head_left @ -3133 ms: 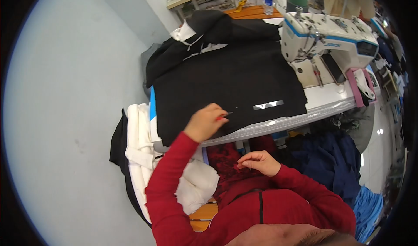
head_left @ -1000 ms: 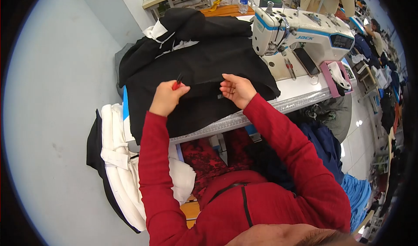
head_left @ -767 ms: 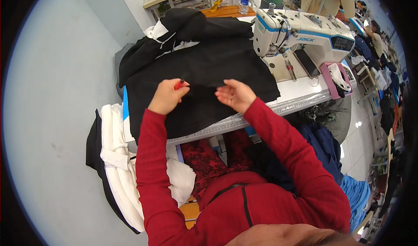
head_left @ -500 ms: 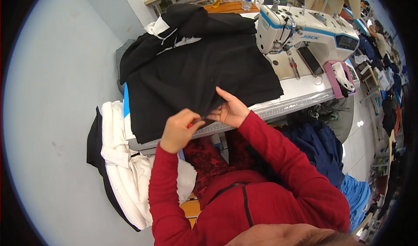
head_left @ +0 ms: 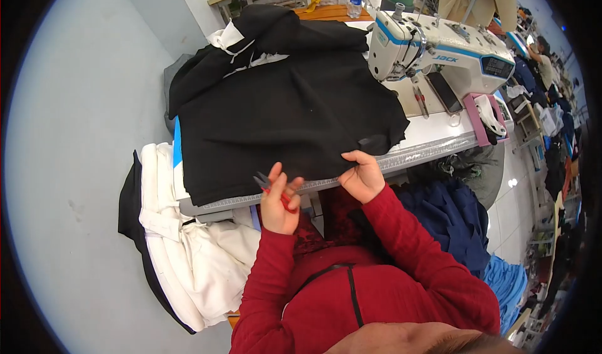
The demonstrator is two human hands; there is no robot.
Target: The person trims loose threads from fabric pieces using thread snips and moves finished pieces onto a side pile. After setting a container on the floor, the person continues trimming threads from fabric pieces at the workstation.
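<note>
Red-handled thread snips [head_left: 287, 198] are in my left hand [head_left: 280, 200], blades pointing up and left, with some fingers raised, just off the front edge of the black fabric. My right hand [head_left: 364, 177] has its thumb and forefinger closed on the front edge of that black fabric [head_left: 276, 116], right of my left hand. The fabric lies spread over the sewing table, with a few soft folds and a small shiny dark patch [head_left: 374, 142] near its right front corner. More black cloth [head_left: 269, 28] is bunched behind it.
A white sewing machine [head_left: 439, 47] stands right of the fabric. Beside it are a phone [head_left: 444, 92], another pair of snips [head_left: 420, 98] and a pink box [head_left: 484, 121]. White cloth [head_left: 200, 253] hangs at left, navy cloth [head_left: 445, 219] at right. Another person [head_left: 540, 59] is far right.
My hands have moved apart; the left is lower with the snips now showing, the right has moved right along the front edge. The fabric's gathered folds have flattened, and a shiny patch shows.
</note>
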